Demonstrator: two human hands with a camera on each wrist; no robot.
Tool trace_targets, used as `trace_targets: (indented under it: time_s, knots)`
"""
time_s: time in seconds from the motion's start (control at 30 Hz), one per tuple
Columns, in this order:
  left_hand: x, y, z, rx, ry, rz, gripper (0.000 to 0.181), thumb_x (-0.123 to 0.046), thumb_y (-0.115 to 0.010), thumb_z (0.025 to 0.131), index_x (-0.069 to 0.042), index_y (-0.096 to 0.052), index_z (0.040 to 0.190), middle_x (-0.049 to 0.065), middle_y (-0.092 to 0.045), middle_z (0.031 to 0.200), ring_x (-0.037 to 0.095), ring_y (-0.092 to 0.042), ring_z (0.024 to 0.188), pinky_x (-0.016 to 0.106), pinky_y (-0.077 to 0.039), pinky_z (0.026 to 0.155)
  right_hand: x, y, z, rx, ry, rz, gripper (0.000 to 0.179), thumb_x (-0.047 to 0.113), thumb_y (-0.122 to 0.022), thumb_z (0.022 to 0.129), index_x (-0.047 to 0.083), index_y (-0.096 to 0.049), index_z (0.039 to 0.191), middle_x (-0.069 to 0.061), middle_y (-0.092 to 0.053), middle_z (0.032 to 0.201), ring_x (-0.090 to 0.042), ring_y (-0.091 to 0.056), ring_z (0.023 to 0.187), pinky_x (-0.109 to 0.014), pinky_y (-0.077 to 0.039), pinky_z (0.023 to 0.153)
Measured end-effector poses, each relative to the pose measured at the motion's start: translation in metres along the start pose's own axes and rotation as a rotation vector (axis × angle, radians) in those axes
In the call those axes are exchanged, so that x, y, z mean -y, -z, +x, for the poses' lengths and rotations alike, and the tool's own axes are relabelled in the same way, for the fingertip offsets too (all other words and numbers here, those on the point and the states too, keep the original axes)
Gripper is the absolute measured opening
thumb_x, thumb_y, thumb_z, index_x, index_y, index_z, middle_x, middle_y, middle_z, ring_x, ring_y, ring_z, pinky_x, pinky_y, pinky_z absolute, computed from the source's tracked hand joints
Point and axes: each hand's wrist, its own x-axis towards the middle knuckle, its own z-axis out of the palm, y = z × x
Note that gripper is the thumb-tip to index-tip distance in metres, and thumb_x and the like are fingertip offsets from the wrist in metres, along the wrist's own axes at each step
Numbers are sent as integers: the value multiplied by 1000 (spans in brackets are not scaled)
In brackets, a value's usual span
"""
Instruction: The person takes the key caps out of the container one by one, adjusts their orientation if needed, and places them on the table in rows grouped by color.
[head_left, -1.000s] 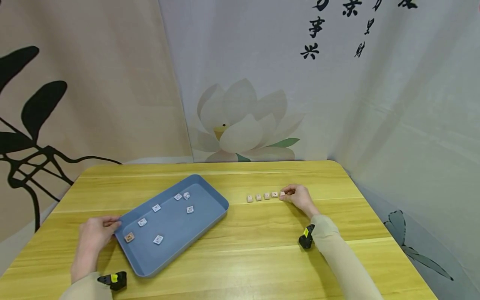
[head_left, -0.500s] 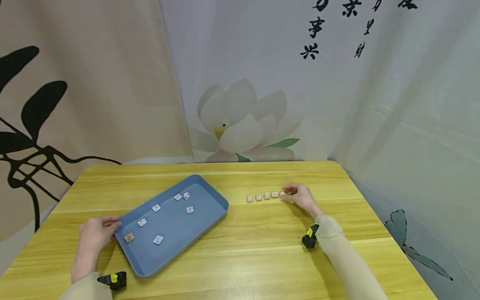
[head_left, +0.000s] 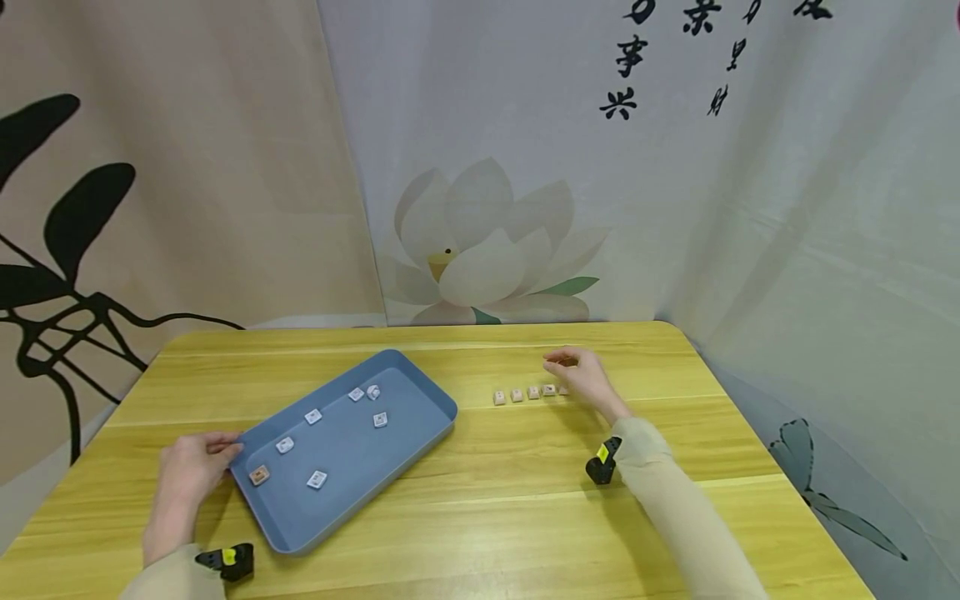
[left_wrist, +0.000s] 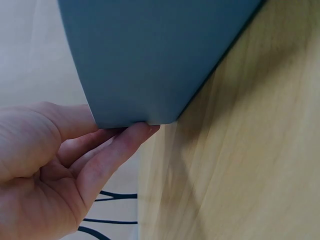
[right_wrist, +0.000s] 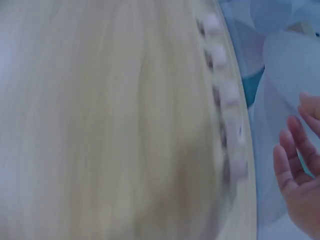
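Observation:
At the left end of the blue tray (head_left: 352, 458), my left hand (head_left: 187, 475) pinches the rim near a corner. The left wrist view shows the thumb against one side of the tray wall (left_wrist: 145, 65) and fingers on the other. My right hand (head_left: 585, 379) hovers above the right end of a row of small pale keycap-like blocks (head_left: 533, 392), fingers loosely bent and nothing between them. The rightmost block (head_left: 563, 391) is partly hidden by that hand. In the right wrist view, the right hand (right_wrist: 300, 180) is apart from the blurred row (right_wrist: 229, 95).
Inside the tray lie several loose white blocks (head_left: 317, 480) with dark marks and one tan block (head_left: 258, 475). The wooden table (head_left: 525, 508) ends at a far edge before a curtain printed with a lotus (head_left: 487, 267).
My right hand has let go of the rightmost block and risen up and to the left. That block stays at the end of the row. The left hand and tray have not moved.

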Motion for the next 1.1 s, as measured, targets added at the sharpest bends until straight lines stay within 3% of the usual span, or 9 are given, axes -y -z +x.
trace_targets:
  time_s: [0.3,0.57,0.87,1.1]
  knots:
    - [-2,0,-1,-6,6,-3,30,-10,-60,90,12,-64,110,26,-71,93,4,-56,58,21,-43,46,52,-44,15,58,97,48,23,21,-62,92,12,-69,112,-9,-68,110,-24,-61,100,-31,-52,80]
    - [-1,-1,-2,2,-2,5,30,-10,-59,90,12,-64,111,27,-71,93,5,-57,58,22,-42,46,104,-118,16,206,234,78,21,19,-64,91,10,-70,110,-5,-70,106,-17,-63,96,-23,-52,78]
    - [-1,1,-2,5,-1,-14,30,-9,-59,90,12,-63,112,27,-71,92,7,-57,58,22,-43,46,169,-195,-7,353,360,114,18,20,-64,91,14,-71,107,2,-70,102,2,-59,88,-11,-49,76]
    - [1,2,-2,-4,-17,7,30,-9,-59,90,11,-64,112,25,-71,90,5,-56,57,22,-41,46,201,-244,-32,495,445,-57,26,23,-61,93,17,-67,118,6,-70,113,6,-61,92,-3,-45,71]
